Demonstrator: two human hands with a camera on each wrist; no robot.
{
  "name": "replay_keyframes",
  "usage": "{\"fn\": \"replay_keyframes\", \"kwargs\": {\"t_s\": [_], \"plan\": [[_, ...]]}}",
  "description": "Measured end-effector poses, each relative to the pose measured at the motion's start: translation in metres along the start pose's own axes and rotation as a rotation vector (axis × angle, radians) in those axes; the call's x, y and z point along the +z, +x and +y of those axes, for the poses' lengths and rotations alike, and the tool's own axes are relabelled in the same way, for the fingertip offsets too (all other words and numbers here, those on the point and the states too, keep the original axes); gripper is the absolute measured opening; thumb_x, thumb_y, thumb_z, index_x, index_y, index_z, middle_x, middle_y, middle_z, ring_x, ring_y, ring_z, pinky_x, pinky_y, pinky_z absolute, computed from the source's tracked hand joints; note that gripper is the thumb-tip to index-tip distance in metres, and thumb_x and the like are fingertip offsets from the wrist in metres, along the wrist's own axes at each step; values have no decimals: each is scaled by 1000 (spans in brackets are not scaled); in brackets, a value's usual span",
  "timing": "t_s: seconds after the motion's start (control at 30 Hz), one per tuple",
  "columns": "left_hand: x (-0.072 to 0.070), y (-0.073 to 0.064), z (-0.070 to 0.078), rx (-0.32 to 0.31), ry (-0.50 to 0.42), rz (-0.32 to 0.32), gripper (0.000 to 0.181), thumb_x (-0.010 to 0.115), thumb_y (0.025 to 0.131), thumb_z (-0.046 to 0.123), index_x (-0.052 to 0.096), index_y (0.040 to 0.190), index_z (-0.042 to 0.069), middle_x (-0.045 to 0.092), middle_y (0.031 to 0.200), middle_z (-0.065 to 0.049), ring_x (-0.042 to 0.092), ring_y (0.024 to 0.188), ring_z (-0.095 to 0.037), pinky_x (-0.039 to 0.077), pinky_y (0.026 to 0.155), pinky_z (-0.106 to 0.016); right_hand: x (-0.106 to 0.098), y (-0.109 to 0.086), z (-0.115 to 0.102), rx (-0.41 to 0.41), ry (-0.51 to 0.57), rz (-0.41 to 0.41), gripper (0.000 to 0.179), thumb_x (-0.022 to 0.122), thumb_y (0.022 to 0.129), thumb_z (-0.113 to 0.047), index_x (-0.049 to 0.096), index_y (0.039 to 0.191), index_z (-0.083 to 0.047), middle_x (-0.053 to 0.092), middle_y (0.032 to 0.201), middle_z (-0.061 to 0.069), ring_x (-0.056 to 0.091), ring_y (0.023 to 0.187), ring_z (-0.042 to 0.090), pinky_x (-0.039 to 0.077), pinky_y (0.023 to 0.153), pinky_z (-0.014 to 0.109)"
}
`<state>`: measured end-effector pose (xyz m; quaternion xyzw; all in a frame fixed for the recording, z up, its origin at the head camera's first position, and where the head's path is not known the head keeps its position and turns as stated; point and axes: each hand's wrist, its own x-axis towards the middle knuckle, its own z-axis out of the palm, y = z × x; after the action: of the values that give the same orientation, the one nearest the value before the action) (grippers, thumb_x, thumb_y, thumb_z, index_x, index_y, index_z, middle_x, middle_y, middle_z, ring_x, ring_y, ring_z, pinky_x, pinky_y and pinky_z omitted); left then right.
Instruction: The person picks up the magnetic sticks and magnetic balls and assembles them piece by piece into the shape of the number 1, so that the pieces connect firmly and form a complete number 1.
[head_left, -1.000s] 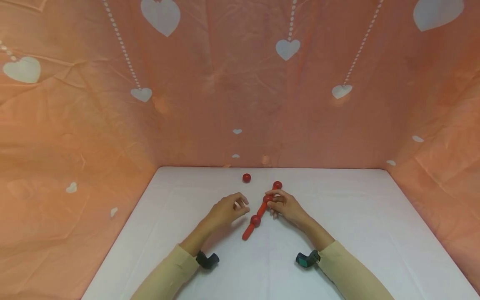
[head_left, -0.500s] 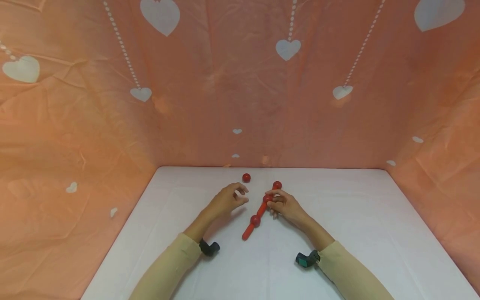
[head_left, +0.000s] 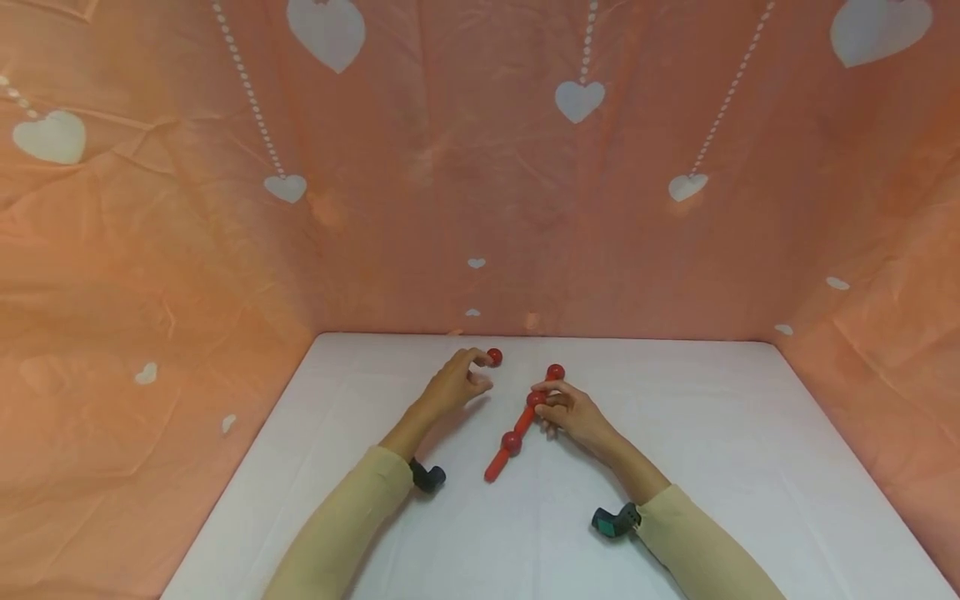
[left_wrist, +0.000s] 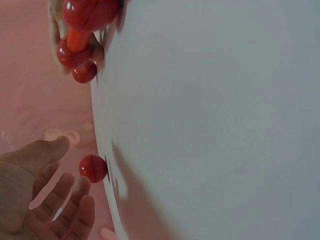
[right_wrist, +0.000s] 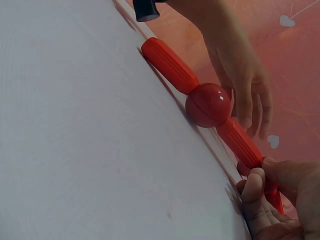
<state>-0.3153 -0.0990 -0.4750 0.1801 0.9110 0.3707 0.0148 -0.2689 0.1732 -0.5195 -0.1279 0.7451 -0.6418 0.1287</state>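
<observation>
A straight chain of ribbed red rods and glossy red balls (head_left: 522,419) lies diagonally on the white table. My right hand (head_left: 581,419) pinches it around one of its upper balls between thumb and fingers. In the right wrist view, a rod and ball of the chain (right_wrist: 208,105) stretch away from that hand. A loose red ball (head_left: 495,357) rests near the table's far edge. My left hand (head_left: 453,383) hovers just beside it, fingers loosely bent and thumb apart. The left wrist view shows the loose ball (left_wrist: 93,168) ahead of the fingertips, with nothing in the grasp.
The white table (head_left: 720,442) reaches back to an orange-pink cloth backdrop (head_left: 420,208) with pale hearts, which also stands at both sides. Black wrist cameras sit on the left wrist (head_left: 429,478) and right wrist (head_left: 615,522).
My left hand has moved forward, away from the chain's side, up to the loose ball. The right hand and the chain have stayed in place.
</observation>
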Motion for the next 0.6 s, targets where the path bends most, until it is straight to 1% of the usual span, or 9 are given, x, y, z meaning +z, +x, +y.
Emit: {"fn": "replay_keyframes", "kwargs": {"t_s": [0.07,0.23,0.43,0.6], "plan": [[1,3,0,-10,-3,-1,41,81,98,16,63,134,12,62,135,-11,68,105,-23,56,91,-46,0,-1,1,2,-4,3,46,70,105,-12,55,148,-1,72,108,14,67,77,18,59,70,26],[2,13,-2,-33,29,-3,47,80,99,19,59,140,15,59,137,-12,63,107,-26,56,90,-45,0,1,0,-8,-5,3,46,70,105,-11,55,147,0,72,105,16,67,76,18,59,69,26],[4,25,-5,-38,84,-11,49,81,98,19,59,142,16,59,140,-11,63,108,-26,57,91,-45,0,1,1,-13,-7,9,45,69,105,-8,55,147,1,71,104,21,66,75,18,59,67,25],[6,32,-6,-58,111,-23,51,81,98,16,58,143,15,59,143,-13,64,115,-29,56,97,-50,0,0,2,-21,-10,8,44,69,105,-8,56,146,1,71,103,18,66,75,18,59,68,25]]}}
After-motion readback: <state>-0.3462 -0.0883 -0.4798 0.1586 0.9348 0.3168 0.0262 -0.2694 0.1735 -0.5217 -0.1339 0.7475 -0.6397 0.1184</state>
